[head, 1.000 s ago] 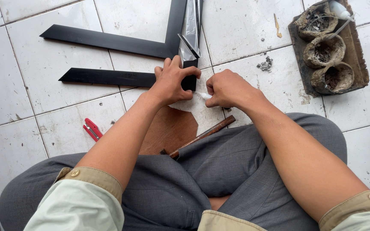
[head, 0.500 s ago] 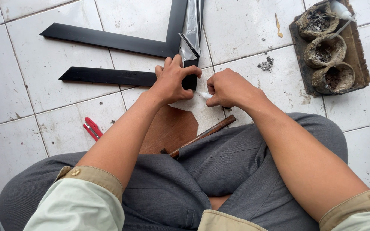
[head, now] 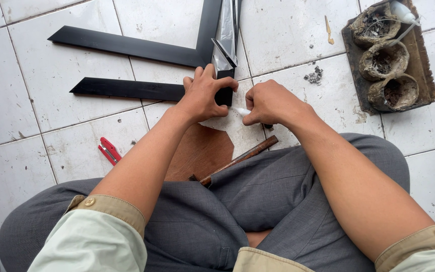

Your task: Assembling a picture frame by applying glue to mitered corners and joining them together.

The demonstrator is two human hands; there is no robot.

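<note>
black frame strip (head: 127, 89) lies on the white tiles, long axis left to right; its near end sits under the left hand (head: 205, 95), fingers curled shut around it. just right, the right hand (head: 273, 103) pinches a small white nozzle (head: 241, 111), tip aimed at that gripped end, nearly touching.
</note>
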